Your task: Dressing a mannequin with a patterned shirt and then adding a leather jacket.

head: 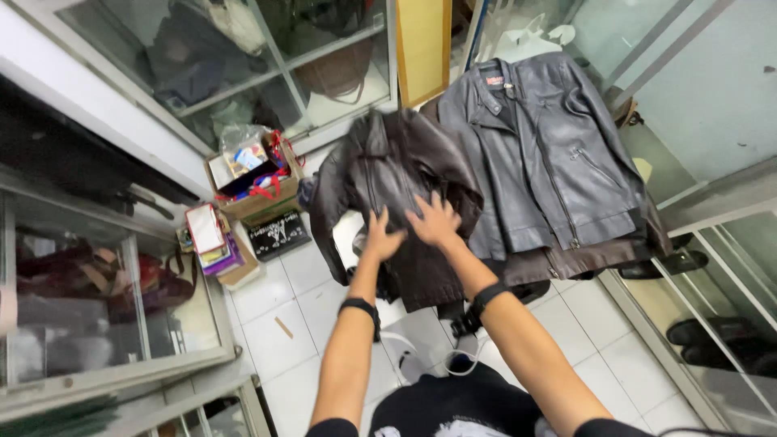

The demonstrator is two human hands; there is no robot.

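I have both arms stretched forward and down, elbows nearly straight, a black band on each wrist. My left hand [380, 237] lies palm-down on the brown jacket [405, 202], fingers spread and slightly curled into the leather near the front zip; it presses or lightly bunches the surface, and I cannot tell whether any fold is really pinched. My right hand [435, 220] sits just beside it, a little higher, also palm-down with the fingers fanned wide and flat on the same jacket, closed on nothing.

The brown jacket hangs draped over something I can't see, in the middle of the view, with its collar up toward the glass cabinet and one sleeve falling on the left side. Its right edge touches a grey jacket [550, 154], which lies spread out, front up, collar at the top. Under that one a brown hem [583, 257] shows.

Left of the jackets, on the white tiled floor [275, 316], stands a cardboard box [255, 174] with red ribbon and bags in it, with a small stack of books [212, 239] near it. Dark shoes [712, 332] sit behind glass at the lower right.
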